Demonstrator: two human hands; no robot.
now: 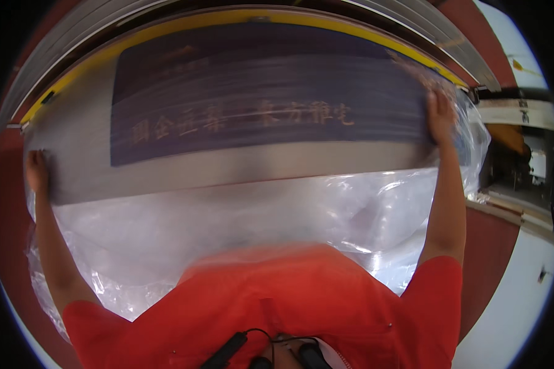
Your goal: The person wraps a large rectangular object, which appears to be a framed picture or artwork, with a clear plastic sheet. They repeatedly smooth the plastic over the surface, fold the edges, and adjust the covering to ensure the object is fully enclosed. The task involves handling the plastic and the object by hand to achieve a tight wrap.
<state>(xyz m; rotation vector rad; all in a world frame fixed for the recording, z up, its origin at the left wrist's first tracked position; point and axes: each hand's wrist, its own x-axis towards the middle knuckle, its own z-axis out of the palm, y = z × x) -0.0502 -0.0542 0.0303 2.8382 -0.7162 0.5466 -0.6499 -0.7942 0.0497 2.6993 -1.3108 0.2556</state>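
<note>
A wide grey sheet (80,154) with a large dark blue printed panel (240,80) and gold lettering spans in front of me. My left hand (37,172) grips the sheet's left edge, fingers curled at the rim. At the right end, my right hand (441,117) holds the sheet with fingers closed against its edge, and crinkled film lies around the fingers. Clear plastic film (375,209) spreads under and in front of the sheet, up to my body. Motion blurs the print and the fingertips, and the sheet's underside is hidden.
A yellow strip (148,31) borders the far edge of the sheet, with grey metal rails (412,27) curving behind it. Dark machine parts (517,160) stand at the right beside a pale beam (517,114). Reddish-brown flooring (492,252) shows at the sides.
</note>
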